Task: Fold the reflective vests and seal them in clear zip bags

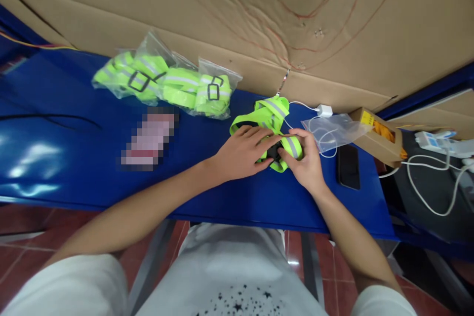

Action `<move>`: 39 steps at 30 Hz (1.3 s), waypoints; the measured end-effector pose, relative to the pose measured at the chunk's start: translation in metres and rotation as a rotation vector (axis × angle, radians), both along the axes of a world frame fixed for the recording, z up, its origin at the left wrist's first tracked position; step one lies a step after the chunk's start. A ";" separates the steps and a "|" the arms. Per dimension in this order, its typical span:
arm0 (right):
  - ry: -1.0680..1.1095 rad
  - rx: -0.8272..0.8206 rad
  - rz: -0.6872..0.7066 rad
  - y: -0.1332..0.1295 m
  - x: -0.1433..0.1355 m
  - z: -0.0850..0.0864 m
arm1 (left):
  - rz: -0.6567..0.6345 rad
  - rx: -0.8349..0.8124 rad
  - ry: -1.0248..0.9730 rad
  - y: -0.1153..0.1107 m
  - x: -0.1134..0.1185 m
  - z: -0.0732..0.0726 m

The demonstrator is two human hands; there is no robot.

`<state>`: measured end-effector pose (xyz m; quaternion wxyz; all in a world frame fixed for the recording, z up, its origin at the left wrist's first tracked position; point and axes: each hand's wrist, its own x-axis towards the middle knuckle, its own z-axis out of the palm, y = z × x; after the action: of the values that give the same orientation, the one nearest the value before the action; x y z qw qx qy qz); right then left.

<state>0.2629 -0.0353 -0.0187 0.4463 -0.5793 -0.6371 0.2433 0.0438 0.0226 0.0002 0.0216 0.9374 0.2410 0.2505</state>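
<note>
A neon-yellow reflective strap [292, 146] with a silver stripe is rolled up between my hands, over the blue table. My right hand [306, 163] grips the roll from the right, its thumb pressed by a black buckle [274, 151]. From the left, my left hand [244, 152] closes on the strap near that buckle; its fingers lie over the band and partly hide it. Behind my hands, a looser part of the strap [272, 111] lies bunched on the table. I cannot tell how the buckle's parts sit together.
Clear bags of similar neon straps [181, 90] lie at the back left. A blurred pinkish item [150, 139] is nearer. On the right are an empty plastic bag [329, 131], a white charger [324, 110], a black phone [348, 167] and a cardboard box [387, 145]. Cardboard [148, 5] stands behind.
</note>
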 end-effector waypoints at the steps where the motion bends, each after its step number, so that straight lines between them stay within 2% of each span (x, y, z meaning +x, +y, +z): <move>1: -0.006 0.021 -0.014 0.000 0.000 0.001 | 0.009 -0.012 0.019 0.001 0.001 -0.004; 6: -0.012 0.109 -0.055 0.003 0.005 0.006 | 0.028 0.004 0.052 0.006 -0.001 -0.010; 11: -0.174 0.101 -0.017 -0.001 0.006 0.010 | 0.041 0.003 -0.006 0.003 0.002 -0.014; 15: -0.531 0.166 0.143 -0.006 -0.001 0.013 | 0.058 -0.011 -0.014 0.002 0.004 -0.018; 17: -0.737 0.155 0.183 -0.007 -0.002 0.014 | 0.063 -0.033 -0.004 0.004 0.004 -0.019; 19: -0.849 0.120 0.203 -0.006 0.002 0.013 | 0.076 -0.072 0.018 0.007 0.003 -0.019; 22: -0.868 0.112 0.150 -0.001 0.017 0.015 | 0.117 -0.127 0.014 0.014 -0.003 -0.012; 25: -0.655 0.197 0.014 0.007 0.039 0.020 | 0.155 -0.128 -0.211 0.027 -0.017 0.006; 29: -0.201 0.349 -0.208 0.019 0.080 0.032 | 0.161 -0.175 -0.745 0.060 -0.047 0.037; 32: -0.009 0.523 -0.363 0.026 0.128 0.039 | 0.191 -0.320 -1.040 0.097 -0.081 0.054; 33: 0.005 0.597 -0.448 0.027 0.146 0.041 | 0.192 -0.378 -1.068 0.111 -0.096 0.057; 34: 0.011 0.639 -0.508 0.028 0.165 0.043 | 0.208 -0.414 -1.099 0.124 -0.112 0.059; 36: 0.010 0.680 -0.594 0.025 0.202 0.046 | 0.279 -0.378 -1.244 0.150 -0.150 0.059; 37: -0.014 0.690 -0.652 0.022 0.219 0.046 | 0.325 -0.300 -1.331 0.162 -0.171 0.056; 39: -0.057 0.698 -0.768 0.013 0.245 0.046 | 0.410 -0.186 -1.309 0.184 -0.215 0.045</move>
<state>0.5083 -0.0227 0.0276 0.6526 -0.5944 -0.4338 -0.1808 -0.1713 0.2066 0.0452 0.1953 0.5231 0.3710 0.7420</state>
